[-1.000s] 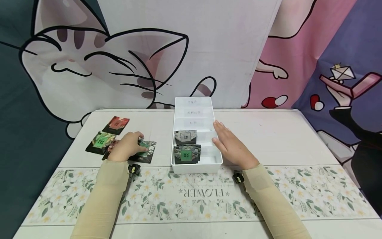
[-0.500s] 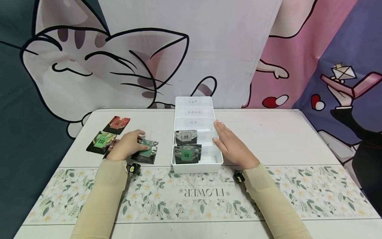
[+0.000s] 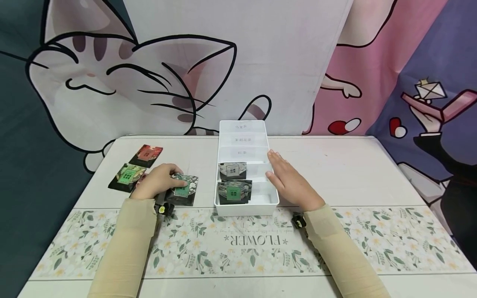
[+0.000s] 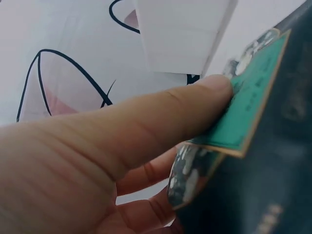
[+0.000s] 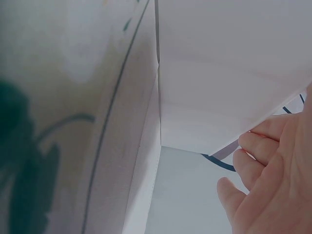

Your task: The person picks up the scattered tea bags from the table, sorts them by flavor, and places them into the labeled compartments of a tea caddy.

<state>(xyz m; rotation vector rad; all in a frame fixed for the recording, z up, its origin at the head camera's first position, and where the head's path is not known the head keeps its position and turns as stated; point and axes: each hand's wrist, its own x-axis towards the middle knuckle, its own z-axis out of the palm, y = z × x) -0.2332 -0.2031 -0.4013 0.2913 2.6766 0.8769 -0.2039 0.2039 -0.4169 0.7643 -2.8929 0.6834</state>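
Now the left hand (image 3: 156, 183) has pinched the green-label packet (image 3: 182, 190) and lifted its edge; the right hand (image 3: 292, 182), fingers straight, stays against the white box (image 3: 273, 198).

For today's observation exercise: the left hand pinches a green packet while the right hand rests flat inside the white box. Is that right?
Not quite. The right hand rests flat against the outside of the white box, as the head view shows. The left hand does pinch a green packet.
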